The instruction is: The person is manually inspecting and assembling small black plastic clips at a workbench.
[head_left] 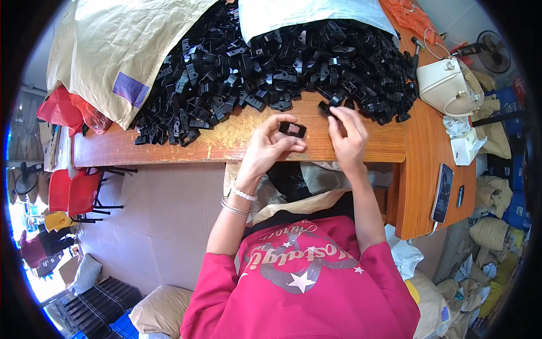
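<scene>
My left hand [271, 144] is closed on a small black plastic frame [293, 129] with a rectangular opening, held just above the table's front part. Skin shows through the gap in the piece. To its right, my right hand [349, 133] pinches another small black plastic part [326, 107] between thumb and fingers, at the near edge of a heap. The heap of black plastic parts [226, 68] spreads over the far side of the table. The exact shape of the part in my right hand is blurred.
A wooden table [186, 148] bears the heap. A tan sack [107, 51] and a white sack [316, 12] lie over it. At the right are a cream handbag [446, 85], a tissue pack [467, 146] and a phone [442, 192]. A red chair [69, 191] stands left. An open sack [299, 206] is at my lap.
</scene>
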Demonstrator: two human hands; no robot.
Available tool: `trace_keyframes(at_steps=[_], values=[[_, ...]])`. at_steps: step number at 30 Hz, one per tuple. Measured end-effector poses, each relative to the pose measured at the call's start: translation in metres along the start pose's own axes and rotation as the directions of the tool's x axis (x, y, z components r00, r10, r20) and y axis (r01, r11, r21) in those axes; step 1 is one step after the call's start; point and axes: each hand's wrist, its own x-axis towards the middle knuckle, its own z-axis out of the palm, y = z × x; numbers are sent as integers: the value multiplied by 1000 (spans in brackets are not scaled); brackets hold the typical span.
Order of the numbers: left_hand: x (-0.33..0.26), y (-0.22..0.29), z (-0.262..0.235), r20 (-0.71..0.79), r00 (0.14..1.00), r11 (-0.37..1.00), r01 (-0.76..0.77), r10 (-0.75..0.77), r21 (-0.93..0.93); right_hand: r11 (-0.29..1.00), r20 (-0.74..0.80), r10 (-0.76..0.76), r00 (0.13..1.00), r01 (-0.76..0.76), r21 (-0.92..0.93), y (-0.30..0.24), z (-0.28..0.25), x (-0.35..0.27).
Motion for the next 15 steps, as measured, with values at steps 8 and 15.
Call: trace_keyframes(at_steps=[8, 15], values=[[-3, 0, 4, 56, 997, 993, 43, -49, 110, 936, 198, 16, 980, -84, 341, -25, -4, -10], [-11, -2, 10, 6, 1000, 986, -21, 20, 167, 922, 181, -86, 980, 9, 386, -26, -2, -12]])
